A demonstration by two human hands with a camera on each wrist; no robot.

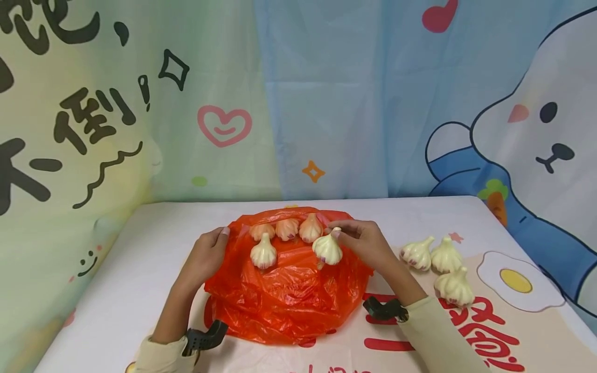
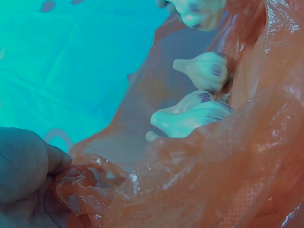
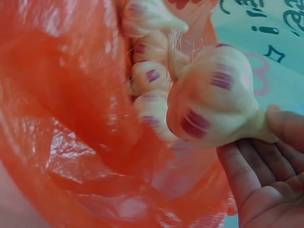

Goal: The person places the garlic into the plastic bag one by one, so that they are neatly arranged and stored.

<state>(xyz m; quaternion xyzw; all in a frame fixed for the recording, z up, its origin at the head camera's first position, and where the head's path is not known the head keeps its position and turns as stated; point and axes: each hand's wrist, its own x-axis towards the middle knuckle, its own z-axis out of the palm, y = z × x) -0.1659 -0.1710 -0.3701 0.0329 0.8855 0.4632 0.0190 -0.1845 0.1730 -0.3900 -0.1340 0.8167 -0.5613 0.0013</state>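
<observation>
My left hand (image 1: 211, 254) pinches the left edge of a red plastic bag (image 1: 284, 295); the left wrist view shows the crumpled film between thumb and fingers. By its stem, my right hand (image 1: 366, 243) holds a white garlic bulb (image 1: 328, 249) with purple streaks over the right part of the bag. The right wrist view shows that garlic bulb (image 3: 213, 97) close up, roots toward the bag. Several other garlic bulbs lie in the bag: a pale one (image 1: 263, 252) at the left, and a row behind it, tinted orange, including a middle bulb (image 1: 286, 229).
Three more garlic bulbs (image 1: 451, 267) lie grouped on the table to the right, beyond my right forearm. The table (image 1: 177, 217) has a white cover with a printed egg (image 1: 515, 280) and red lettering. A patterned curtain (image 1: 326, 103) hangs behind the table.
</observation>
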